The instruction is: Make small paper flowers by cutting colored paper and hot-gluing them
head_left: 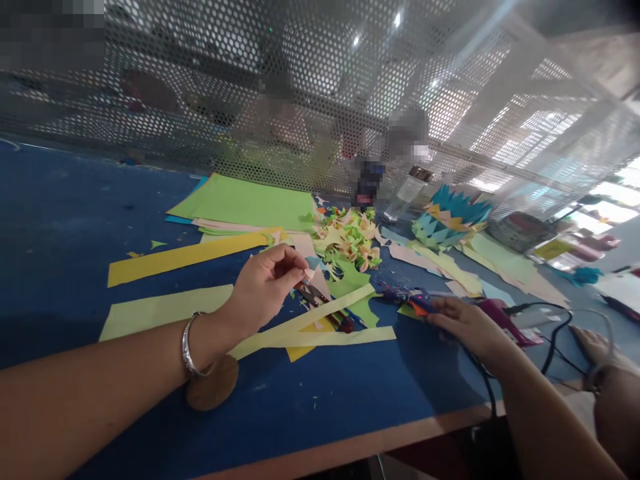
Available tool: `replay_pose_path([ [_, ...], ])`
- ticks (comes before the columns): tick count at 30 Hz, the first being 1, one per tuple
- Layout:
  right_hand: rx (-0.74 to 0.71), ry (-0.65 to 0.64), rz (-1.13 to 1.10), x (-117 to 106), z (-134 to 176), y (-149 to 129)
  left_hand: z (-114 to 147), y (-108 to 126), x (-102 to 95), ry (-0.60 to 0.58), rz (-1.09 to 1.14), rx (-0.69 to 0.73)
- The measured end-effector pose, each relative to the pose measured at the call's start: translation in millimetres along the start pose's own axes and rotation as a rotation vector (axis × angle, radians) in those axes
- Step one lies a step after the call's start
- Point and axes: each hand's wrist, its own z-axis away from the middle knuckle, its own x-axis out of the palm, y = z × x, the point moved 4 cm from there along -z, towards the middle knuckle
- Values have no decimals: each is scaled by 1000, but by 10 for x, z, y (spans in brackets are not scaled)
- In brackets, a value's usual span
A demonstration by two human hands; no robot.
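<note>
My left hand [273, 283], with a silver bangle on its wrist, pinches a small pale scrap of paper [310, 274] between thumb and fingertips. Just below that hand lie scissors [313, 295], partly covered by long pale green paper strips [320, 339]. To the right, my right hand [465, 327] has its fingers round a blue glue gun [406, 297] with an orange trigger. The gun's nozzle points left, toward the paper scraps. Beyond my left hand is a heap of cut green and peach paper pieces [350, 237].
Green paper sheets [260, 203] and a yellow strip [195, 257] lie at the left. A bottle [406, 195] and a zigzag paper crown [447, 220] stand behind. A brown disc [214, 383] lies under my left wrist. Cables [553, 340] and another person's hand [595, 341] are at the right.
</note>
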Motion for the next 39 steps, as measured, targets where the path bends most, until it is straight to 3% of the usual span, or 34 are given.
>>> replay_pose_path([
  [7,139,85,-549,-33,153,-130,-60,7,4,2,33,-9],
  [12,102,-170,-789,130,175,-241,-57,-2,9,18,48,-17],
  [17,-37,-277,-984,331,292,-516,-23,46,34,7,43,-56],
  [25,-126,-268,-995,586,430,-812,-22,51,59,-19,97,-112],
  [35,-132,-466,-1057,876,502,-848,-24,68,76,-45,69,-96],
  [39,-190,-414,-905,883,512,-874,-12,56,88,-64,80,-91],
])
